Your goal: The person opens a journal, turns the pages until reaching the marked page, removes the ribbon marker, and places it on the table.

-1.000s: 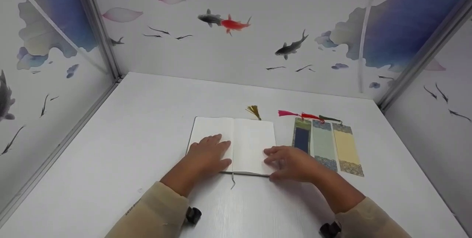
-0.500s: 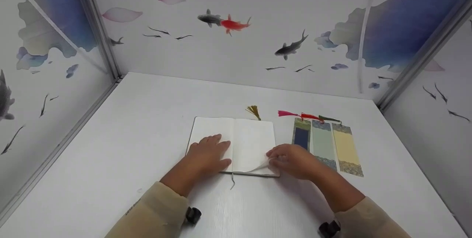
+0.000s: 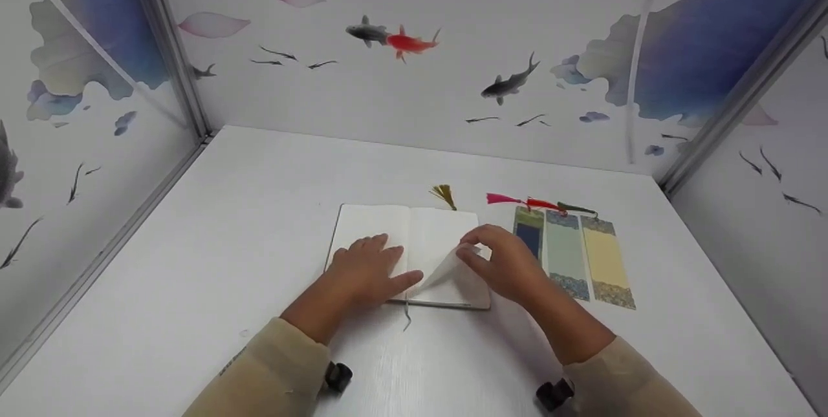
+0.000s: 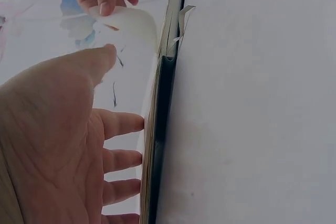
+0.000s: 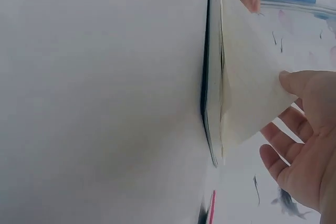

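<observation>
An open white notebook (image 3: 370,223) lies flat on the white table (image 3: 246,210). My left hand (image 3: 381,263) rests flat on its left page, fingers straight. My right hand (image 3: 472,250) pinches the lower outer corner of the right page (image 3: 446,273) and holds it lifted and curled toward the spine. In the left wrist view the left hand (image 4: 113,129) lies against the notebook's edge (image 4: 160,129), with the lifted page (image 4: 131,24) above it. The right wrist view shows the thumb of my right hand (image 5: 294,85) on the raised page (image 5: 247,87).
Three bookmarks lie side by side right of the notebook: blue (image 3: 529,236), green (image 3: 566,252), yellow (image 3: 606,260), with tassels at their far ends. A gold tassel (image 3: 444,195) sticks out beyond the notebook's top. A ribbon (image 3: 408,317) hangs from its near edge. Panels wall three sides.
My right hand has taken the right page's lower corner and lifted it up and leftward; a second ago it lay on the flat page. The left hand has stayed put.
</observation>
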### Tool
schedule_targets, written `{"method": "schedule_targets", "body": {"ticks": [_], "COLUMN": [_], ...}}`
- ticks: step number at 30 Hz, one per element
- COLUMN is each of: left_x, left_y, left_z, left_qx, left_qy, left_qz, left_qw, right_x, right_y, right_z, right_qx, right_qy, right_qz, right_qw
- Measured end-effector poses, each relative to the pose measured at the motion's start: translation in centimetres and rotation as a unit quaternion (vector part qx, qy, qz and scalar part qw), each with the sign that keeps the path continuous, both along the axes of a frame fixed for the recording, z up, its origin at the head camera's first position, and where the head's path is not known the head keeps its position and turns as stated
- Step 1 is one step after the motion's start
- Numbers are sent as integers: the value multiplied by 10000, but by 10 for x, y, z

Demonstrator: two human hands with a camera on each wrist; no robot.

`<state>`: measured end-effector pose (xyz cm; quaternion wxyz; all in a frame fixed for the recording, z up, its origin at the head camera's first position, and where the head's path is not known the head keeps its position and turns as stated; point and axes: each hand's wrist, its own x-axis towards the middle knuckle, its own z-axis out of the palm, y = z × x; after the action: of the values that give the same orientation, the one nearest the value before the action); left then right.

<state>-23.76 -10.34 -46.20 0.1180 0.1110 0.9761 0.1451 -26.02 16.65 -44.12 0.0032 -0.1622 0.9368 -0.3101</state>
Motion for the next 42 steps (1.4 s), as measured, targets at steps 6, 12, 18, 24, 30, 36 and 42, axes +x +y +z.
{"method": "schedule_targets", "body": {"ticks": [6, 12, 18, 24, 30, 36, 42], "left_x": [-1, 1, 0, 0, 0, -1, 0], "left_y": [1, 0, 3, 4, 4, 4, 4], "left_z": [-2, -2, -1, -1, -1, -3, -2], "left_qx": [-7, 39, 47, 77, 282, 651, 708], "left_qy": [150, 182, 239, 322, 542, 815, 1147], "left_qz": [-60, -52, -6, 72, 255, 454, 474], "left_qw": [9999, 9998, 9997, 9994, 9978, 9935, 9897], "right_x": [-6, -12, -14, -12, -12, -10, -8], "right_y": [-14, -26, -35, -34, -22, -11, -1], "right_z": [3, 5, 9, 10, 7, -2, -4], "right_qx": [-176, -290, -440, -574, -513, -286, -74], "right_qy": [222, 243, 540, 739, 717, 456, 142], "right_qz": [-28, -44, 80, -3, -14, 46, 49], "right_qw": [9996, 9993, 9975, 9956, 9961, 9985, 9999]}}
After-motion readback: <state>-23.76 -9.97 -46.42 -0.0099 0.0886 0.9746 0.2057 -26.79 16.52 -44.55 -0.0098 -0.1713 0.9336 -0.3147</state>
